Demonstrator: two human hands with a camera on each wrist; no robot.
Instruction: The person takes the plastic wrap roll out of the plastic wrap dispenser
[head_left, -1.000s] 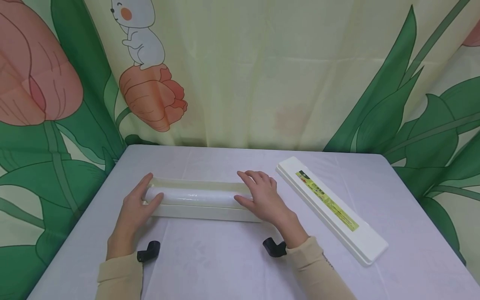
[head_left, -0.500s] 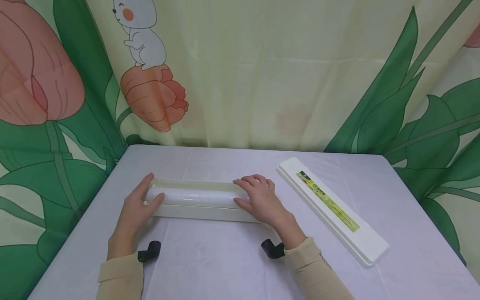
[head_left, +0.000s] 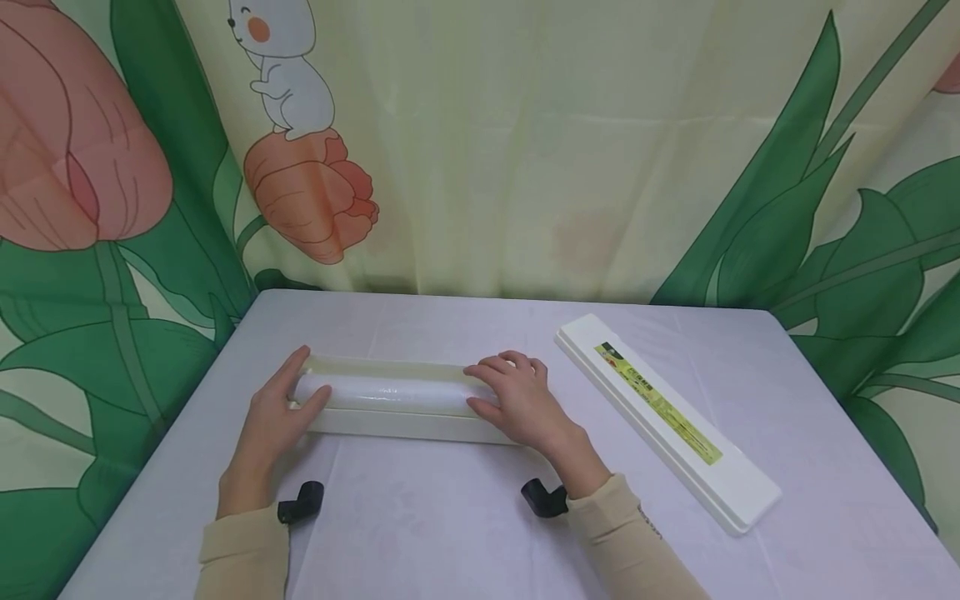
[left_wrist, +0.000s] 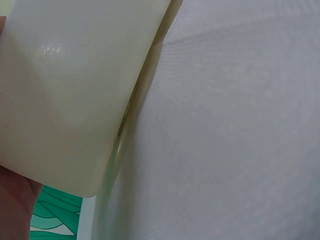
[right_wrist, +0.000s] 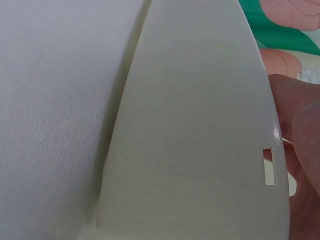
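In the head view a long white box (head_left: 412,427) lies lidless on the table, a roll of clear cling film (head_left: 397,393) inside it. My left hand (head_left: 276,417) is around the box's left end, its thumb reaching over the roll's end and its fingers at the back corner. Over the right end, my right hand (head_left: 528,404) bends its fingers behind the roll, with the thumb in front. Both wrist views show the box's smooth front wall (left_wrist: 75,100) close up; in the right one, fingers (right_wrist: 300,115) show beyond its upper edge, by a small slot.
The white lid (head_left: 667,425), with a yellow-green label, lies slantwise to the right. A white cloth covers the table (head_left: 420,517). A printed curtain (head_left: 510,167) hangs behind it. Black wrist mounts (head_left: 302,502) stick out from both sleeves.
My right hand has moved slightly left and its fingers have come down and bent more over the roll's right end. The left hand, box and lid stay as they were.
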